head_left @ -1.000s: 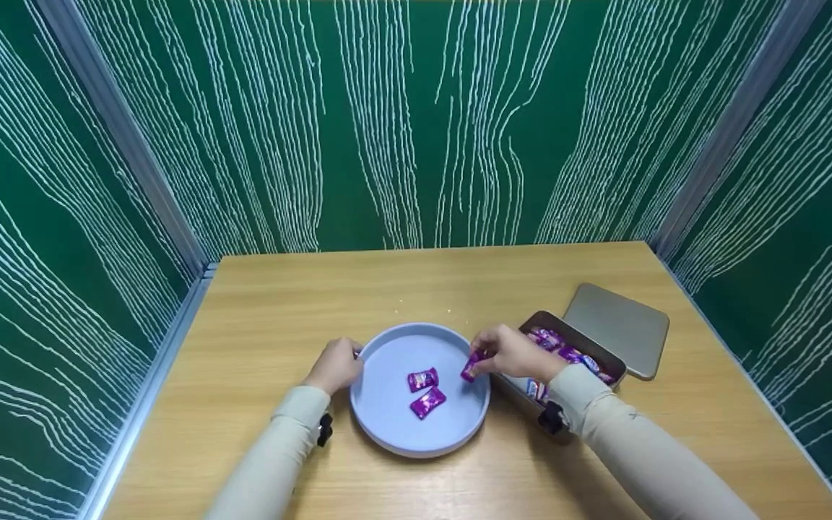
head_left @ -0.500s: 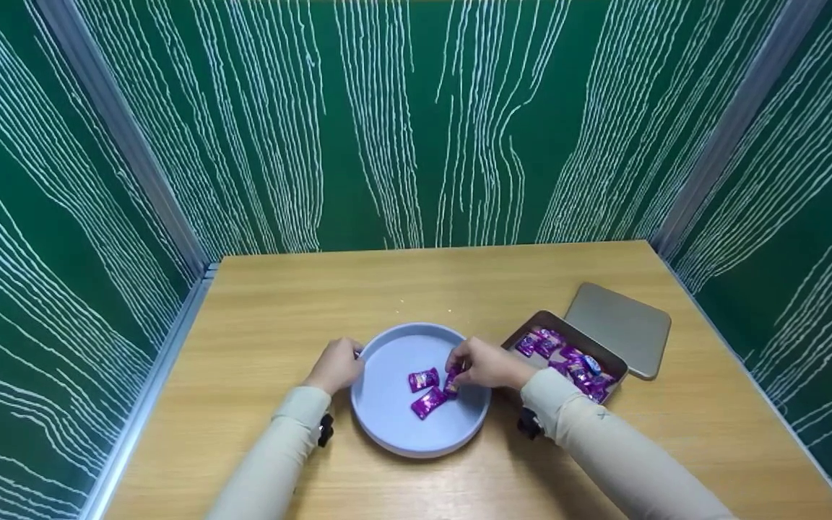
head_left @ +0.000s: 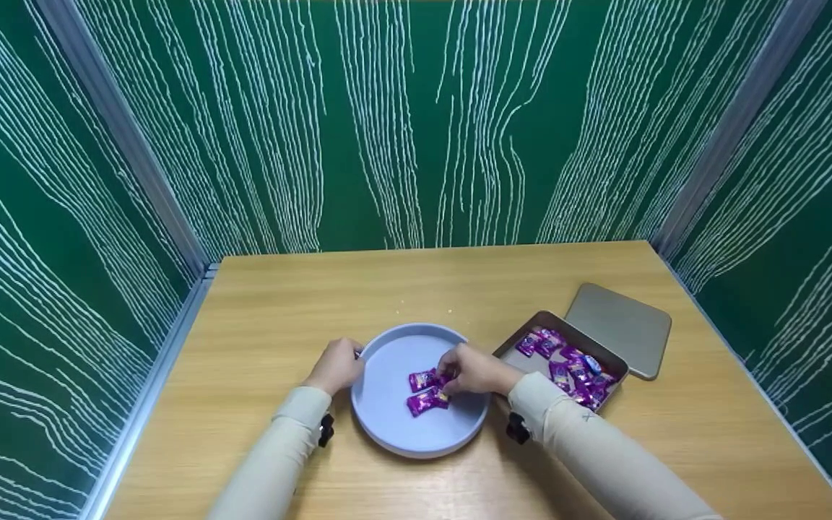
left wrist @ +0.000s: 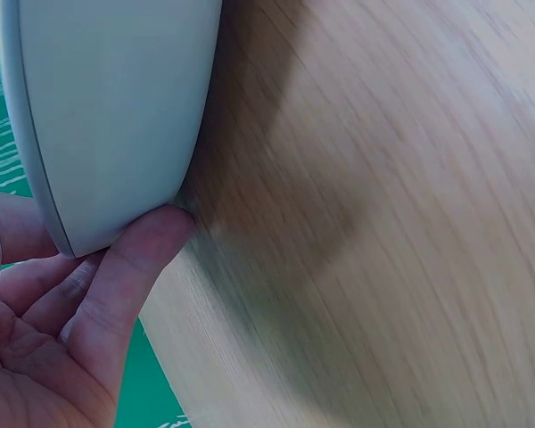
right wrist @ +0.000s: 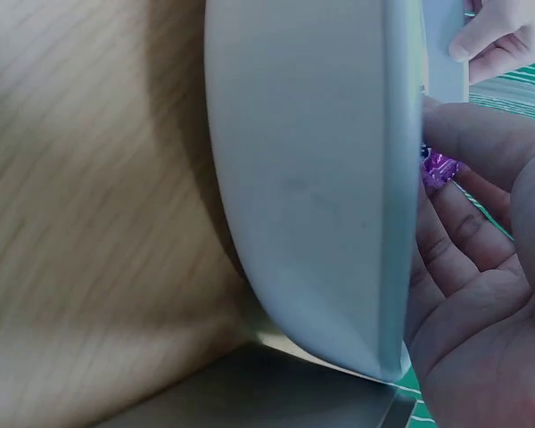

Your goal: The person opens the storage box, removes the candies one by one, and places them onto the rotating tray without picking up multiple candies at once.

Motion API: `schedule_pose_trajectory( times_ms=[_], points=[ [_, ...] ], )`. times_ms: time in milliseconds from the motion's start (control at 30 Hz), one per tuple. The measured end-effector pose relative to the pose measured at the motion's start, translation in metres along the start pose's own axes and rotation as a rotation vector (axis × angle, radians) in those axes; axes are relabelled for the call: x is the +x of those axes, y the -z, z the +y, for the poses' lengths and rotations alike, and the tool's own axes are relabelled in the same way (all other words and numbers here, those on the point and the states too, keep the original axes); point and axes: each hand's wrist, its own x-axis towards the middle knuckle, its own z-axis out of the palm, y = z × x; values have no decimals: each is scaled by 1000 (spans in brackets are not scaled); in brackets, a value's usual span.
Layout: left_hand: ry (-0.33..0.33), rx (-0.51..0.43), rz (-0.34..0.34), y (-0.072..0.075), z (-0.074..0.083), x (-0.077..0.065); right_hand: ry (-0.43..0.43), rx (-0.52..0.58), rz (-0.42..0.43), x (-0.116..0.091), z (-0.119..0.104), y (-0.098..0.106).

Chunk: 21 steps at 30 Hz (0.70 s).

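A round, shallow light-blue dish (head_left: 394, 433) stands on the table, with purple-wrapped candies (head_left: 419, 404) close together in its middle. My left hand (head_left: 336, 365) grips the dish's left edge. In the left wrist view, the thumb (left wrist: 152, 236) presses the outer wall (left wrist: 116, 116) while other fingers reach behind the rim. My right hand (head_left: 484, 370) leans over the dish's right side and pinches one candy down by the others; the fingers partly cover it. Purple wrapper (right wrist: 440, 169) shows between thumb and fingers in the right wrist view, partly behind the rim.
An uncovered metal tin (head_left: 513, 350) with several more purple candies stands right of the dish, close to the right forearm. Its flat lid (head_left: 622, 328) lies behind it. Green, white-streaked panels (head_left: 358, 144) surround the wooden table (head_left: 300, 289).
My right hand has moved left from the dish's right rim, bringing a candy in beside the two lying there. More of the tin shows now. The left hand stays on the rim.
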Motion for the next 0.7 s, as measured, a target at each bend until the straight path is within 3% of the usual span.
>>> schedule_pose_trajectory(
  times_ms=[500,700],
  points=[
    [2,0,-8,0,0,1,-49,-25,48,0,-2,-2],
    [15,-4,-10,-1,-2,1,-49,23,70,-3,-4,5]
  ],
)
